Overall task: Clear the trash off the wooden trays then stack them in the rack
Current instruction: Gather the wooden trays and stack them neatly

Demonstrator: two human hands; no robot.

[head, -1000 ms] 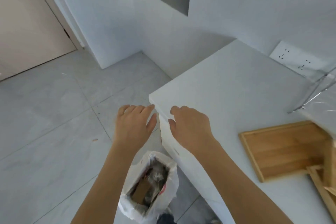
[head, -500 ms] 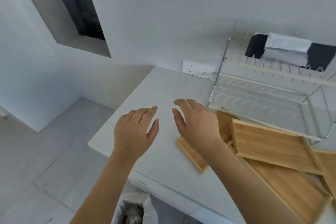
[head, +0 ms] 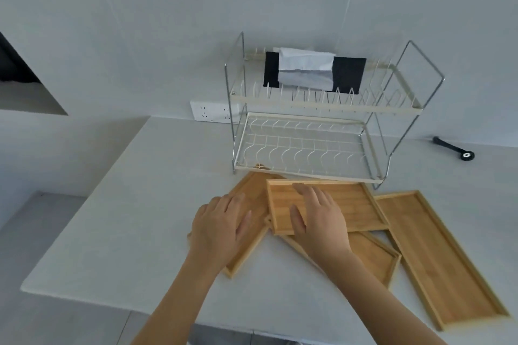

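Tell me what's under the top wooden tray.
The top tray overlaps two trays: the left tray and the lower tray. What lies beneath its middle is hidden.

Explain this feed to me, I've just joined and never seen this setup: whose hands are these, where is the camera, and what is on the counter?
No machine here: a person's two bare hands, filmed by one wide-angle camera on their head, looking down. On the white countertop lie four empty light wooden trays, partly overlapping, before a two-tier wire dish rack. The right hand rests, fingers spread, on the top wooden tray; the left hand lies open on the leftmost tray. Neither grips anything. A black-and-white folded cloth sits on the rack's upper tier.
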